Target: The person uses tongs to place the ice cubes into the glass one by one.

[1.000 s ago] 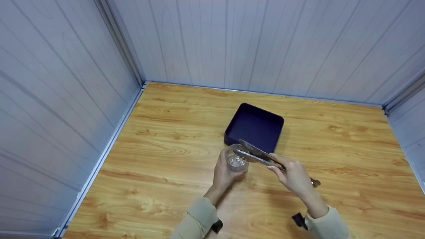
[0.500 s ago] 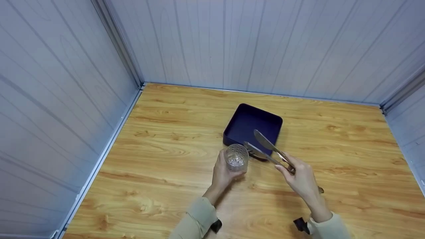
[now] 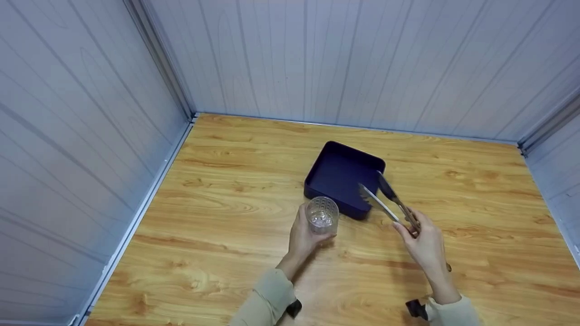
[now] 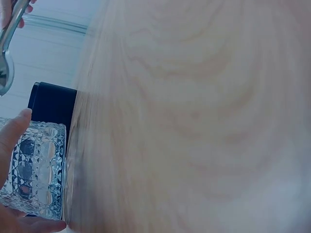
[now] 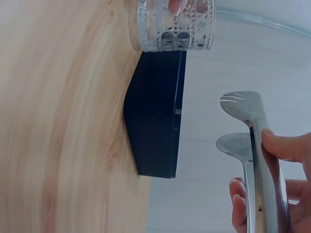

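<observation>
A clear glass (image 3: 322,213) with a bumpy cut pattern is held upright by my left hand (image 3: 301,237), its fingers and thumb wrapped round the side. Clear shiny pieces show at the glass's bottom; their kind is hard to tell. My right hand (image 3: 426,244) grips metal serving tongs (image 5: 266,179), one end fork-shaped and the other spoon-shaped. Their ends stand apart over the near right corner of a dark blue square tray (image 3: 337,174), with nothing visible between them. In the left wrist view the glass (image 4: 36,170) hides part of the tray (image 4: 53,102).
The wood-grain table (image 3: 217,217) spreads around the tray and hands. Pale panel walls (image 3: 281,59) stand at its back and both sides. Each sleeve has a black piece near the cuff, such as the left one (image 3: 294,309).
My right hand has drawn the tongs out of the glass and moved them right, over the tray's corner, their ends spreading apart. The left hand and the glass have barely moved.
</observation>
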The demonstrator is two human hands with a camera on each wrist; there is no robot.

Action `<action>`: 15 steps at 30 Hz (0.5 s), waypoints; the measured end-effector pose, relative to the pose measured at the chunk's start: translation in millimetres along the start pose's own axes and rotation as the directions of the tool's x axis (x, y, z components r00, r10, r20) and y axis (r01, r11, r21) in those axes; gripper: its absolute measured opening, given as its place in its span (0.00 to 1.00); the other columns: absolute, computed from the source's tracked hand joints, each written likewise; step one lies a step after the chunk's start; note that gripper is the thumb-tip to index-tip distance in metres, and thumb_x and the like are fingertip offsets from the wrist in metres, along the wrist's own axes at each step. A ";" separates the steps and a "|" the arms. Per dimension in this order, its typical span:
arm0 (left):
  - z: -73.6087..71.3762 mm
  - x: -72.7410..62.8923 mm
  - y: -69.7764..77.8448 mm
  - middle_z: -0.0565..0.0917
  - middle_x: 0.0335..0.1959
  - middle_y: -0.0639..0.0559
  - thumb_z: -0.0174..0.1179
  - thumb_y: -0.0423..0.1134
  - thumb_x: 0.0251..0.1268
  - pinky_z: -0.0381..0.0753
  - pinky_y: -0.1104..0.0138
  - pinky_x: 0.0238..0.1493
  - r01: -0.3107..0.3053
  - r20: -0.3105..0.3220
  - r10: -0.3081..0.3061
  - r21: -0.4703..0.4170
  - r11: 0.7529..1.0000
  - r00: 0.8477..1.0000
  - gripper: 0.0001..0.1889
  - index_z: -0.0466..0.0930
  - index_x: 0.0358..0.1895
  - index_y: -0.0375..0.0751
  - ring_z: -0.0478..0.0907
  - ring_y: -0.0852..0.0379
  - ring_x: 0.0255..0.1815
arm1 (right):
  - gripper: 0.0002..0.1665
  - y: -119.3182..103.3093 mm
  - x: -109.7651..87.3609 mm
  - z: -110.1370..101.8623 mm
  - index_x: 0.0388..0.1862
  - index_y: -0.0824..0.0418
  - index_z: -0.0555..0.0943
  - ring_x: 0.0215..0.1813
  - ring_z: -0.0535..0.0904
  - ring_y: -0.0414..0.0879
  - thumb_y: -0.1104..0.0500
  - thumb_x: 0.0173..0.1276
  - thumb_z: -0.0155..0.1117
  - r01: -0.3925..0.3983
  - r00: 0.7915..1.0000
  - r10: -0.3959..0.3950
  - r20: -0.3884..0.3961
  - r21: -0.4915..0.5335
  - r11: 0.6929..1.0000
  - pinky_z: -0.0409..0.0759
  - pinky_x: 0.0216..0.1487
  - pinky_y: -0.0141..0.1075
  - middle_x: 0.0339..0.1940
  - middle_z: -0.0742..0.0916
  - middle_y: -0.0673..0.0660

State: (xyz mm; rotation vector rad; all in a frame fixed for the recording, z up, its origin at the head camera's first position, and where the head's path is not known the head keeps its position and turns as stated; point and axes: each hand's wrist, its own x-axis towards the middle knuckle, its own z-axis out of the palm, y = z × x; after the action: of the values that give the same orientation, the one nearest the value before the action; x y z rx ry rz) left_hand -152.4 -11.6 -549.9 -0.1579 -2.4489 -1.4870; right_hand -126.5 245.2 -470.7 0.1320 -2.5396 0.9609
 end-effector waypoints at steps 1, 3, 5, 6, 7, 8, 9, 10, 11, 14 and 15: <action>0.2 0.0 -0.2 0.72 0.53 0.44 0.75 0.47 0.24 0.68 0.60 0.56 -0.003 0.000 0.003 0.003 1.000 1.000 0.50 0.57 0.58 0.40 0.69 0.50 0.55 | 0.26 2.0 0.0 -0.6 0.47 0.69 0.76 0.22 0.75 0.44 0.61 0.48 0.70 -0.010 1.000 0.010 -0.004 -0.006 1.000 0.71 0.17 0.29 0.27 0.81 0.57; 0.2 -0.4 -0.2 0.72 0.52 0.44 0.75 0.47 0.24 0.69 0.59 0.55 -0.004 -0.003 0.004 0.009 1.000 1.000 0.50 0.57 0.58 0.40 0.69 0.50 0.54 | 0.27 6.3 -0.1 -1.7 0.47 0.69 0.76 0.21 0.74 0.44 0.61 0.48 0.71 -0.024 1.000 0.023 -0.019 -0.027 0.999 0.70 0.17 0.30 0.26 0.80 0.57; 0.4 -0.6 -0.2 0.72 0.52 0.44 0.75 0.48 0.24 0.70 0.59 0.54 -0.004 -0.005 0.004 0.015 1.000 1.000 0.50 0.57 0.58 0.40 0.70 0.50 0.54 | 0.27 10.6 0.2 -2.6 0.47 0.68 0.75 0.21 0.72 0.44 0.61 0.47 0.71 -0.039 0.999 0.038 -0.028 -0.048 0.998 0.69 0.18 0.32 0.24 0.80 0.56; 0.4 -0.7 -0.2 0.72 0.52 0.44 0.75 0.48 0.24 0.70 0.58 0.53 -0.004 -0.006 0.004 0.019 1.000 1.000 0.50 0.57 0.59 0.40 0.70 0.49 0.54 | 0.27 12.5 0.3 -3.1 0.47 0.68 0.75 0.21 0.72 0.44 0.61 0.48 0.71 -0.053 0.998 0.052 -0.027 -0.054 0.997 0.68 0.19 0.32 0.24 0.79 0.56; 0.2 -0.8 0.0 0.72 0.52 0.44 0.75 0.48 0.24 0.71 0.58 0.53 -0.002 -0.006 0.002 0.023 1.000 1.000 0.51 0.57 0.59 0.40 0.70 0.49 0.53 | 0.27 14.3 0.6 -3.6 0.47 0.68 0.75 0.22 0.72 0.44 0.61 0.48 0.71 -0.068 0.997 0.067 -0.024 -0.059 0.996 0.68 0.19 0.33 0.24 0.79 0.56; -0.1 -1.0 0.2 0.72 0.52 0.45 0.75 0.48 0.24 0.71 0.58 0.53 0.002 -0.005 -0.002 0.026 1.000 1.000 0.51 0.57 0.59 0.41 0.70 0.50 0.53 | 0.26 16.0 0.7 -4.2 0.47 0.68 0.75 0.22 0.72 0.44 0.61 0.48 0.70 -0.086 0.996 0.085 -0.018 -0.062 0.994 0.68 0.20 0.33 0.24 0.79 0.57; -0.2 -0.9 0.2 0.72 0.52 0.45 0.75 0.49 0.24 0.71 0.58 0.52 0.004 -0.003 -0.004 0.029 1.000 1.000 0.51 0.57 0.59 0.41 0.70 0.50 0.53 | 0.26 17.6 0.8 -4.8 0.47 0.68 0.74 0.23 0.72 0.45 0.61 0.49 0.70 -0.106 0.994 0.106 -0.007 -0.060 0.993 0.68 0.20 0.33 0.24 0.79 0.57; -0.6 -1.0 0.4 0.72 0.52 0.45 0.75 0.49 0.24 0.71 0.58 0.52 0.008 -0.001 -0.007 0.032 0.999 1.000 0.51 0.57 0.59 0.41 0.70 0.50 0.53 | 0.26 19.2 1.0 -5.2 0.47 0.68 0.74 0.23 0.72 0.46 0.60 0.49 0.69 -0.126 0.992 0.127 0.004 -0.061 0.990 0.68 0.21 0.34 0.24 0.80 0.58; -1.0 -1.1 0.7 0.71 0.53 0.45 0.75 0.49 0.24 0.71 0.58 0.52 0.011 0.001 -0.011 0.035 0.999 1.000 0.51 0.57 0.59 0.41 0.70 0.50 0.53 | 0.26 20.7 1.1 -5.5 0.47 0.67 0.74 0.24 0.73 0.47 0.60 0.50 0.69 -0.149 0.989 0.150 0.014 -0.058 0.987 0.68 0.22 0.34 0.26 0.80 0.60; -1.3 -0.9 0.9 0.72 0.52 0.46 0.75 0.50 0.24 0.72 0.58 0.51 0.018 0.006 -0.018 0.044 0.999 1.000 0.51 0.57 0.59 0.41 0.70 0.50 0.53 | 0.25 26.2 0.9 -5.8 0.47 0.67 0.73 0.27 0.76 0.51 0.59 0.51 0.68 -0.201 0.979 0.203 0.028 -0.061 0.978 0.71 0.26 0.39 0.30 0.82 0.64; -1.3 -0.9 1.1 0.72 0.52 0.46 0.75 0.50 0.25 0.73 0.57 0.50 0.019 0.008 -0.020 0.046 0.999 1.000 0.51 0.56 0.59 0.41 0.70 0.50 0.53 | 0.25 28.2 0.7 -5.6 0.47 0.68 0.73 0.28 0.77 0.53 0.59 0.51 0.68 -0.215 0.976 0.217 0.028 -0.062 0.975 0.71 0.27 0.42 0.32 0.82 0.65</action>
State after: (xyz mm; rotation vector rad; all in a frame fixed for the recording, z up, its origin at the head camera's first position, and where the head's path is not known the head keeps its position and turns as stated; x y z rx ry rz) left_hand -151.1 -12.2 -548.7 -0.1318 -2.4955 -1.4399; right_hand -131.6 270.2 -483.9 -0.1497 -2.6519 0.9698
